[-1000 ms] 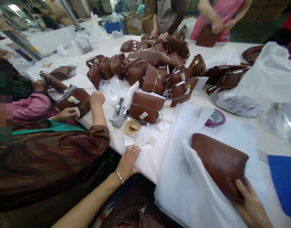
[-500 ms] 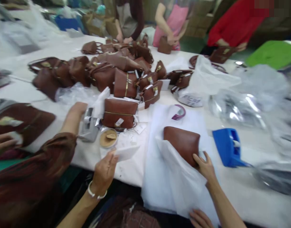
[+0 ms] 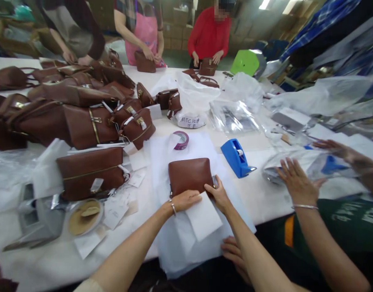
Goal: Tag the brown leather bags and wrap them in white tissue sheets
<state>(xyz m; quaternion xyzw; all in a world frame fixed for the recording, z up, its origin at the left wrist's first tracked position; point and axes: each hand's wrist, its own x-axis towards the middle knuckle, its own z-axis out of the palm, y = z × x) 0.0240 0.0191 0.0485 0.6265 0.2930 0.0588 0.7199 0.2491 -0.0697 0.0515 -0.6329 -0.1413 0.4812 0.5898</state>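
Observation:
A brown leather bag [image 3: 190,174] lies on white tissue paper [image 3: 171,243] in front of me. My left hand [image 3: 186,199], a bracelet on its wrist, is at the bag's near edge and holds a folded white paper sheet [image 3: 204,217]. The sheet slants down toward me over the tissue. My right hand [image 3: 218,195] grips the bag's near right corner between thumb and fingers. Its palm side is partly hidden. Just beyond the bag lies a purple tape roll [image 3: 183,140].
Brown bags [image 3: 79,121] are heaped at left, near a grey tape dispenser [image 3: 42,215] and a round tub [image 3: 85,217]. A blue tape dispenser [image 3: 237,158] stands at right. A co-worker's hands [image 3: 300,182] press clear plastic there. Other people handle bags across the table.
My left hand has brought the white sheet rightward to the bag. My right hand stays at the bag's corner. The view has turned right, showing the right-hand co-worker's hands on plastic.

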